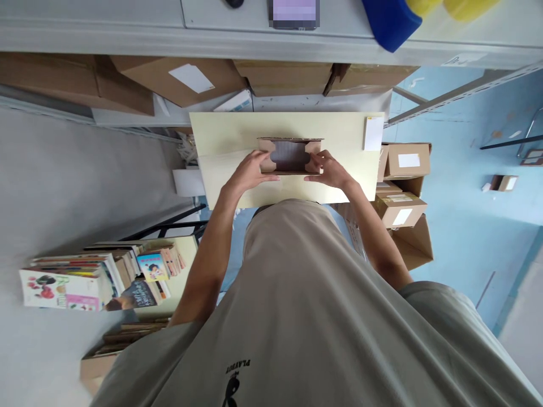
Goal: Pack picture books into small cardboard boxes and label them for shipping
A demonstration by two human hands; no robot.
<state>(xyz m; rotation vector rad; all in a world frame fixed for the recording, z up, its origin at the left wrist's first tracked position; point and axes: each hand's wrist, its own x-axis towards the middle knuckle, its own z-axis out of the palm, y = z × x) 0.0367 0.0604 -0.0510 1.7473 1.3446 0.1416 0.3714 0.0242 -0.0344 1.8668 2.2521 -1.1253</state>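
A small cardboard box [290, 157] stands on the pale yellow tabletop [231, 133] with its top open and its inside visible. Its short end flaps are folded inward. My left hand [253, 169] grips the left end, fingers at the flap and thumb along the near side. At the other end, my right hand [330, 170] holds the box the same way, its fingers bent over the right flap.
A white pad [373, 133] lies at the table's right back corner. Behind are a shelf [139, 34] and large cartons [284, 78]. Several boxes [401, 209] are stacked to the right. Books [123, 271] stand at the left.
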